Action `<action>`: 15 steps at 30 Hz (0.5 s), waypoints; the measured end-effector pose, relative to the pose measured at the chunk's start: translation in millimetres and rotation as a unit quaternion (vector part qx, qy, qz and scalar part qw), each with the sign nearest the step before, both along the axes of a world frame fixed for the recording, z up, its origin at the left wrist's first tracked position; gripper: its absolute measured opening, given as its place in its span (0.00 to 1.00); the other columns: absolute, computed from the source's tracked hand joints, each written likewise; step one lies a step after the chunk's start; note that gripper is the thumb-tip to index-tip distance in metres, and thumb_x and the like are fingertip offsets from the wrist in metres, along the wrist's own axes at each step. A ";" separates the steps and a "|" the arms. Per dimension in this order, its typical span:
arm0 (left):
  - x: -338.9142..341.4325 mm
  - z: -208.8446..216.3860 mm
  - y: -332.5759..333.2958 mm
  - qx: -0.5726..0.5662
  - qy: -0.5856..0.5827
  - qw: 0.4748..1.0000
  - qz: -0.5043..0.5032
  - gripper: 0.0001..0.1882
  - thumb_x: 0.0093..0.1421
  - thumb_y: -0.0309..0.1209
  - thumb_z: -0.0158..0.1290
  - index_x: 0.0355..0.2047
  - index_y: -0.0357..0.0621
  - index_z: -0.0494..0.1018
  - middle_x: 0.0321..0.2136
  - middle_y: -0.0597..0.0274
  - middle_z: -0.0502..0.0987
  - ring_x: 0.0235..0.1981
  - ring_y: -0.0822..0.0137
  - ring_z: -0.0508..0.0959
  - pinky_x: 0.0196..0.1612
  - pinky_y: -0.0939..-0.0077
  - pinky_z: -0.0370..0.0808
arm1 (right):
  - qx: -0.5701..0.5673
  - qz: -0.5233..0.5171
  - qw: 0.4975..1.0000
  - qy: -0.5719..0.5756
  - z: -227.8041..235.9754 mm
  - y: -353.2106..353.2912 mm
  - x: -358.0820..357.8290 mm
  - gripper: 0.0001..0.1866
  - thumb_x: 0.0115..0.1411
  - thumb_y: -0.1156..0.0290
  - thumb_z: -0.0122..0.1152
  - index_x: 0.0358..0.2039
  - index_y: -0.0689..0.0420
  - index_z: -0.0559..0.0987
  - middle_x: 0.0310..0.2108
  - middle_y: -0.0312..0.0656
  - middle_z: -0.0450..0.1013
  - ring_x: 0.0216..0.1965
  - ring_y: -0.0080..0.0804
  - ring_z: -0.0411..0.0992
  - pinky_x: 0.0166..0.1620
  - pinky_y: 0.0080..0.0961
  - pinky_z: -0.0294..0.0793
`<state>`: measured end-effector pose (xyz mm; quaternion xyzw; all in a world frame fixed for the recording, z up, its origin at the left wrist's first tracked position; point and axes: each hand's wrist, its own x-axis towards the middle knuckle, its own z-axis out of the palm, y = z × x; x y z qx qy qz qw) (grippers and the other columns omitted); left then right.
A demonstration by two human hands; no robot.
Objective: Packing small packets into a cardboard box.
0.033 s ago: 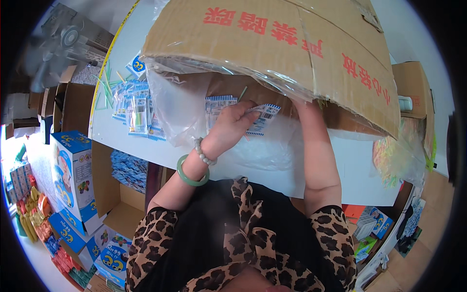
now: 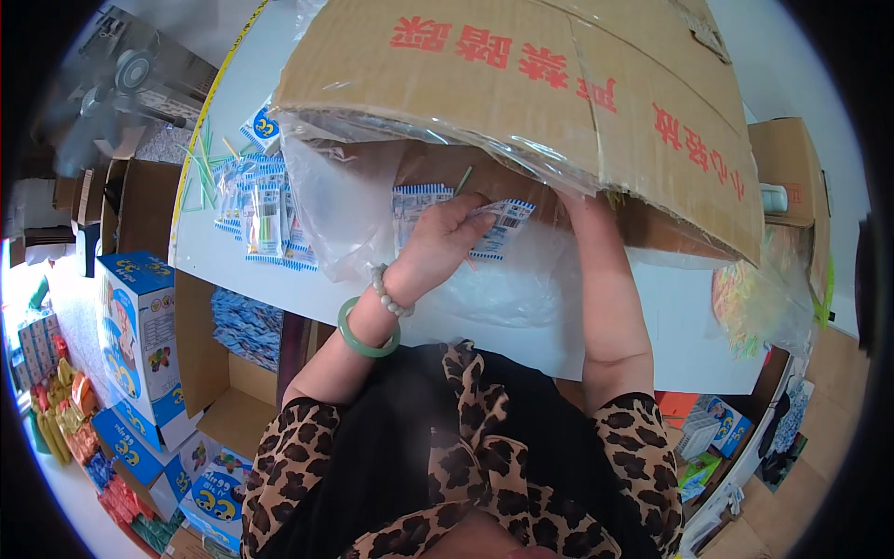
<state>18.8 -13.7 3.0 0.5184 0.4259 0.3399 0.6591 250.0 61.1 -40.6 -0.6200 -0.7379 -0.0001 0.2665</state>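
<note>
Pinching blue-and-white packets point(image 2: 507, 224) between thumb and fingers of the left hand point(image 2: 442, 228), right at the open mouth of the large carton point(image 2: 447, 79); showing on both sides of the fingers, near a short green stick point(image 2: 465, 180) pointing into the carton

Reaching into the carton's mouth with the right hand point(image 2: 579, 203), mostly hidden under the upper edge; cannot tell whether spread, pressed together or gripping anything

Spilling out at the carton's left corner, a clear plastic bag point(image 2: 326, 219), crumpled on the white table point(image 2: 666, 349)

Lying left of the carton, a loose heap of similar packets point(image 2: 265, 210), and beyond it scattered thin green sticks point(image 2: 205, 177)

Standing farther off, left and nearer the body than the carton, an open brown box point(image 2: 200, 349) holding blue packets
</note>
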 end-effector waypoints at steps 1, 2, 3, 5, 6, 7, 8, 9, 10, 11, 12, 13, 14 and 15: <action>-2.5 -1.1 -0.2 0.001 -0.001 1.000 0.007 0.13 0.59 0.29 0.48 0.41 0.33 0.71 0.25 0.60 0.75 0.24 0.75 0.72 0.24 0.78 0.71 | 0.001 0.007 1.000 -0.001 3.1 -1.1 -0.1 0.29 0.54 0.53 0.57 0.53 0.53 0.67 0.53 0.44 0.65 0.56 0.43 0.61 0.58 0.39 0.58; -5.8 -2.3 -0.3 -0.024 -0.021 0.999 0.019 0.12 0.59 0.30 0.48 0.40 0.33 0.71 0.25 0.61 0.75 0.25 0.76 0.72 0.25 0.79 0.71 | 0.011 0.004 1.000 -0.012 6.2 -6.6 0.0 0.23 0.55 0.56 0.55 0.50 0.52 0.71 0.49 0.44 0.68 0.51 0.43 0.65 0.54 0.39 0.63; -8.2 -3.4 0.1 -0.050 -0.041 0.997 0.031 0.12 0.60 0.30 0.48 0.40 0.34 0.71 0.26 0.62 0.75 0.26 0.77 0.72 0.26 0.80 0.71 | 0.020 0.001 1.000 -0.022 8.3 -10.4 -1.0 0.18 0.56 0.59 0.54 0.46 0.52 0.74 0.45 0.44 0.72 0.47 0.43 0.69 0.50 0.38 0.68; -8.7 -5.5 2.9 -0.048 -0.040 0.997 0.042 0.12 0.60 0.30 0.48 0.39 0.34 0.71 0.26 0.64 0.75 0.26 0.78 0.72 0.28 0.81 0.71 | -0.020 -0.009 1.000 -0.015 8.4 -22.8 -1.0 0.16 0.56 0.61 0.53 0.43 0.52 0.75 0.42 0.44 0.73 0.45 0.43 0.70 0.48 0.38 0.69; -8.9 -6.2 3.4 -0.044 -0.037 0.997 0.051 0.11 0.60 0.30 0.48 0.39 0.34 0.72 0.27 0.65 0.75 0.27 0.79 0.71 0.30 0.82 0.71 | -0.060 -0.021 0.998 -0.006 6.3 -26.4 -1.0 0.13 0.56 0.64 0.52 0.41 0.52 0.76 0.39 0.45 0.74 0.42 0.44 0.71 0.46 0.39 0.69; -6.8 -3.0 2.9 -0.045 -0.037 0.997 0.046 0.11 0.60 0.30 0.48 0.39 0.34 0.72 0.27 0.65 0.75 0.27 0.79 0.71 0.30 0.82 0.71 | -0.060 -0.026 0.998 -0.006 -2.0 -29.4 0.8 0.13 0.56 0.64 0.52 0.41 0.52 0.76 0.39 0.45 0.74 0.42 0.44 0.71 0.46 0.39 0.69; -5.1 1.5 4.0 -0.051 -0.027 0.997 0.048 0.12 0.60 0.30 0.48 0.39 0.34 0.72 0.27 0.66 0.75 0.28 0.79 0.71 0.32 0.83 0.71 | -0.017 -0.046 0.992 -0.119 -15.5 -29.9 -0.2 0.13 0.56 0.66 0.51 0.40 0.53 0.77 0.36 0.45 0.74 0.38 0.44 0.72 0.44 0.39 0.70; -3.4 3.6 5.0 -0.057 -0.017 0.997 0.050 0.12 0.61 0.30 0.47 0.39 0.34 0.71 0.27 0.66 0.75 0.29 0.79 0.71 0.33 0.83 0.70 | 0.026 -0.066 0.970 -0.231 -26.9 -30.6 1.2 0.12 0.55 0.68 0.49 0.39 0.53 0.77 0.34 0.45 0.74 0.35 0.44 0.73 0.41 0.39 0.71; -2.5 3.5 5.5 -0.058 -0.015 0.997 0.048 0.12 0.61 0.30 0.47 0.39 0.34 0.71 0.27 0.66 0.75 0.29 0.79 0.71 0.33 0.83 0.70 | 0.025 -0.068 0.971 -0.230 -27.7 -32.4 0.8 0.12 0.55 0.68 0.49 0.39 0.53 0.77 0.34 0.45 0.74 0.35 0.44 0.73 0.41 0.39 0.71; -1.5 3.2 6.7 -0.055 -0.030 0.997 0.046 0.12 0.61 0.30 0.47 0.40 0.33 0.71 0.28 0.67 0.76 0.29 0.80 0.71 0.34 0.83 0.71 | 0.059 -0.043 0.975 -0.210 -28.4 -34.8 0.6 0.12 0.55 0.70 0.49 0.38 0.53 0.77 0.32 0.44 0.74 0.32 0.43 0.73 0.39 0.38 0.71; -0.5 3.3 7.1 -0.053 -0.045 0.997 0.044 0.11 0.61 0.29 0.47 0.40 0.33 0.71 0.28 0.67 0.76 0.30 0.80 0.71 0.34 0.83 0.71 | 0.094 -0.019 0.977 -0.190 -29.0 -37.5 -0.2 0.12 0.54 0.71 0.49 0.38 0.53 0.77 0.31 0.43 0.74 0.29 0.42 0.72 0.37 0.38 0.71; -1.2 4.4 6.5 -0.054 -0.041 0.997 0.045 0.11 0.61 0.29 0.47 0.40 0.33 0.71 0.28 0.67 0.76 0.30 0.80 0.71 0.34 0.83 0.71 | 0.093 -0.019 0.978 -0.187 -24.7 -38.6 -9.6 0.12 0.54 0.71 0.49 0.38 0.53 0.77 0.31 0.43 0.74 0.29 0.42 0.72 0.37 0.38 0.71; -0.2 6.5 8.3 -0.048 -0.060 0.995 0.057 0.11 0.62 0.28 0.47 0.40 0.34 0.72 0.29 0.67 0.76 0.30 0.80 0.72 0.34 0.83 0.71 | -0.023 -0.053 0.986 -0.154 -14.6 -37.9 -21.4 0.13 0.56 0.70 0.49 0.41 0.53 0.76 0.37 0.44 0.73 0.39 0.43 0.70 0.45 0.39 0.68; 0.7 8.5 10.3 -0.043 -0.079 0.994 0.069 0.10 0.62 0.28 0.46 0.40 0.34 0.72 0.29 0.68 0.76 0.31 0.81 0.72 0.35 0.83 0.71 | -0.138 -0.085 0.980 -0.119 -9.9 -37.1 -27.4 0.14 0.57 0.68 0.49 0.44 0.53 0.74 0.43 0.45 0.71 0.49 0.44 0.67 0.53 0.40 0.66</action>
